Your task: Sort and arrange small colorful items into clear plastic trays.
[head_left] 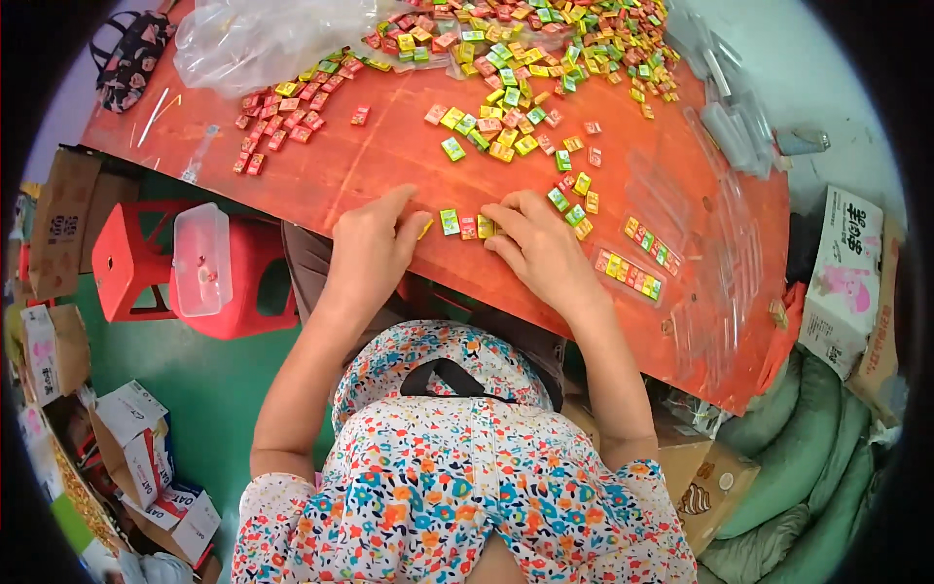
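Observation:
My left hand [375, 243] and my right hand [533, 243] rest on the near edge of an orange-red table [389, 165]. Between them lies a short row of small square wrapped candies [465, 225], green, red and yellow. The left fingertips touch a yellow piece at the row's left end; the right fingers press against its right end. Neither hand lifts anything. Just right of my right hand lie two clear narrow packs filled with candies [630, 273], and a few loose candies [574, 206].
A big heap of mixed candies [525, 49] covers the far table, with a red cluster [277, 122] at left and a clear plastic bag [253, 39]. Empty clear sleeves [735, 127] lie right. Red stools with a clear box [199, 258] stand left; cartons and green sacks surround.

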The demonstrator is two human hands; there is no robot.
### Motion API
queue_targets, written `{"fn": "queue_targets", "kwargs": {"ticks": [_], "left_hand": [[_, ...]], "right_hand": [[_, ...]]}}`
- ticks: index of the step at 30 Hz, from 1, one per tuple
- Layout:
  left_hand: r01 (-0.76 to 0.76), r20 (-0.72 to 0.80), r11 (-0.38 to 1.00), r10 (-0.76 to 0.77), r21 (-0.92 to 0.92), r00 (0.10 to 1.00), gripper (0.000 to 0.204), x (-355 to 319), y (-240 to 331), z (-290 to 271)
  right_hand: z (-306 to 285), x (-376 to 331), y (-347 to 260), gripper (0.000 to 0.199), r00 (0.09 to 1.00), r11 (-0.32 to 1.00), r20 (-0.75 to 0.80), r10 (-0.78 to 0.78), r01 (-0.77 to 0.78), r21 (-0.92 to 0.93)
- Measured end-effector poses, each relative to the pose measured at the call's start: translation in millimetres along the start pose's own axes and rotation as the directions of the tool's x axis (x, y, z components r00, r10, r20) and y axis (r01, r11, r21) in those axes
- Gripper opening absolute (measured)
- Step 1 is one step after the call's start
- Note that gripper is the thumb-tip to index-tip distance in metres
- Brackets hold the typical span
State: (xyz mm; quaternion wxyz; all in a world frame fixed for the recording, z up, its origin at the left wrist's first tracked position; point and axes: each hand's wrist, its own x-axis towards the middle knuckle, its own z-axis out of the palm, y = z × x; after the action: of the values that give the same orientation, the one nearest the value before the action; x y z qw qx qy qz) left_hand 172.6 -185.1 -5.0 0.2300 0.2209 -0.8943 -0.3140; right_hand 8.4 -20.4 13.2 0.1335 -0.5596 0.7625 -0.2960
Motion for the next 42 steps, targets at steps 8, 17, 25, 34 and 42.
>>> {"fn": "queue_targets", "kwargs": {"ticks": [8,17,25,34,42], "left_hand": [[0.063,0.011,0.992,-0.064,0.108,0.998,0.020,3,13,24],[-0.169,-0.003,0.980,0.170,0.105,0.985,0.018,14,40,19],[-0.540,0.198,0.829,0.510,0.148,0.837,0.018,69,70,96],[-0.468,0.097,0.869,0.458,0.160,0.884,0.009,60,72,105],[-0.017,-0.041,0.999,0.019,0.052,0.999,0.016,22,18,-6]], "right_hand": [[2,-1,-3,0.030,0.999,0.999,-0.035,0.038,-0.038,-0.005],[-41,-30,12,0.029,0.950,0.856,-0.302,0.078,-0.219,-0.469],[-39,-37,29,0.020,0.965,0.834,-0.253,0.075,-0.200,-0.514],[-34,-38,31,0.020,0.959,0.810,-0.283,-0.019,-0.151,-0.566],[-13,-22,13,0.025,0.967,0.927,-0.185,-0.174,0.098,-0.361]]}}
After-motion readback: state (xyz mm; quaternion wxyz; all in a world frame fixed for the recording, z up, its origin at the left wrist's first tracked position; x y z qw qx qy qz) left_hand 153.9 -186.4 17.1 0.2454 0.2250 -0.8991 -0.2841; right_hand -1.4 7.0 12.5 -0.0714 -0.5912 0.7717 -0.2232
